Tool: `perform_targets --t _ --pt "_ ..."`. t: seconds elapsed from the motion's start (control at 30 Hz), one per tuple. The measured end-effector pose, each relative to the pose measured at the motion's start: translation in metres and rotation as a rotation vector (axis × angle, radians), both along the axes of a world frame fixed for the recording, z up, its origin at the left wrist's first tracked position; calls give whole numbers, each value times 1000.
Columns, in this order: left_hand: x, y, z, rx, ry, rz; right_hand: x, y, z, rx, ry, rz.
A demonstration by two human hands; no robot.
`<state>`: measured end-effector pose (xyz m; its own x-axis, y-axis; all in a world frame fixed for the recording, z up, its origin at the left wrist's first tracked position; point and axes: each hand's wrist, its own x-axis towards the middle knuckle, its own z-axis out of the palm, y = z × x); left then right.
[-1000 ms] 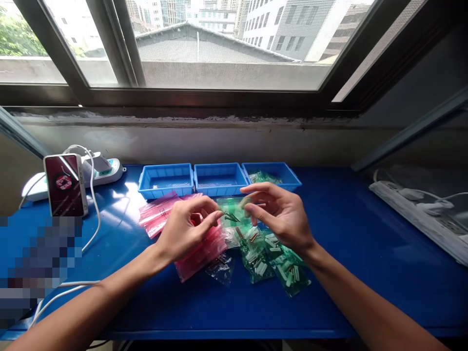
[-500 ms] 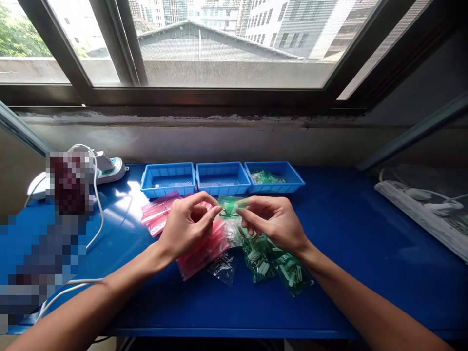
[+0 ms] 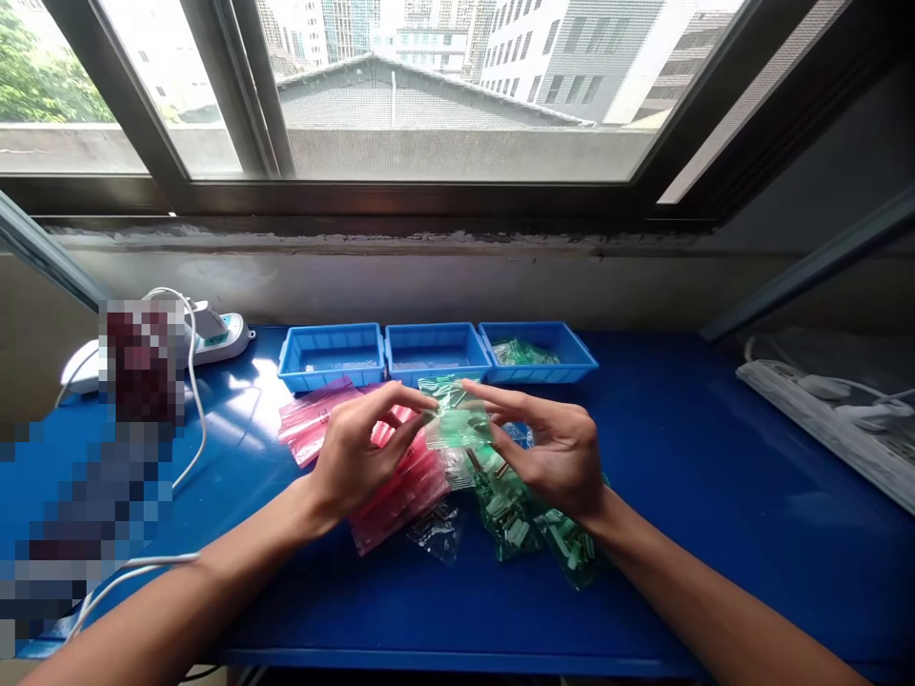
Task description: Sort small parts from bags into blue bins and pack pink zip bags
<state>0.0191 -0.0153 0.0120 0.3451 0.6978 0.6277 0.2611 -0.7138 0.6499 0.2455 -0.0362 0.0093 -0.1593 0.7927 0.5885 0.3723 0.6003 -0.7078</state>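
Observation:
Between my two hands a small clear green plastic bag [image 3: 456, 426] is held up, with its contents too blurred to make out. My left hand [image 3: 364, 448] pinches its left edge between thumb and fingers. At the right edge, my right hand [image 3: 554, 448] grips it the same way. Below my left hand lie red plastic bags [image 3: 400, 500]. Under my right hand rest green bags [image 3: 509, 514] holding white pieces and metal screws. A clear bag [image 3: 437, 534] with dark thin parts lies between the two groups.
Three blue trays stand in a row: the left tray [image 3: 331, 376], the middle tray [image 3: 438, 374] and the right tray [image 3: 572, 367], which holds green bags. A white power strip [image 3: 221, 343] with cables is at left. Another strip [image 3: 822, 429] lies at right.
The green bag, earlier folded small between my fingertips, is now spread flatter and faces me. My right fingers have straightened and opened wider along its edge.

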Motion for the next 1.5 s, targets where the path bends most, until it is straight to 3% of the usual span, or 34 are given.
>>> perform_targets --t 0.23,0.5,0.7,1.0,1.23,1.5 --pt "0 1 -1 -13 -11 -6 1 2 0 87 6 12" --pt "5 -1 14 -573 -92 -67 -5 1 6 -180 -4 90" --pt "6 0 19 -696 -130 -120 -7 0 6 -272 47 115" --pt "5 -2 10 -537 -121 -80 -5 2 -1 -296 181 75" --pt "3 0 5 -163 -53 12 -3 2 -4 -38 109 -11" --pt "0 2 4 -108 -37 15 -2 2 0 16 43 -2"
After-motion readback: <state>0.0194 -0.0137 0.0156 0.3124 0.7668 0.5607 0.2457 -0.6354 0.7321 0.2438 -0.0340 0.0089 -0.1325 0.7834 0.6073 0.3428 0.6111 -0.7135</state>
